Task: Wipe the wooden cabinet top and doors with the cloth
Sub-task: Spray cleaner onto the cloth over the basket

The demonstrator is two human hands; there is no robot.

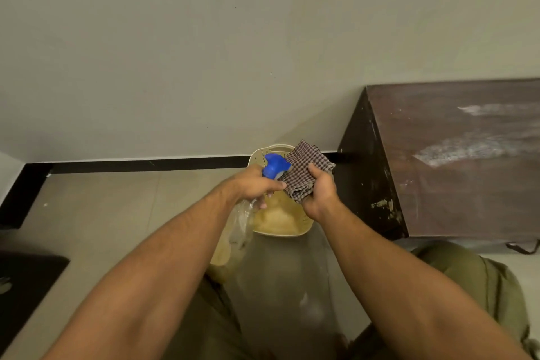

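Note:
My left hand [253,184] grips a clear spray bottle [242,222] with a blue trigger head, its nozzle turned toward the cloth. My right hand [320,190] holds a bunched checkered cloth [305,168] just right of the nozzle. Both hands are low above the floor, left of the dark wooden cabinet [455,161]. Whitish streaks lie across the cabinet top. The cabinet doors are not visible.
A cream plastic basket [280,229] stands on the tiled floor under my hands, against the wall's black skirting. A dark flat object [26,283] lies at the left edge. My knees in olive trousers are at the bottom.

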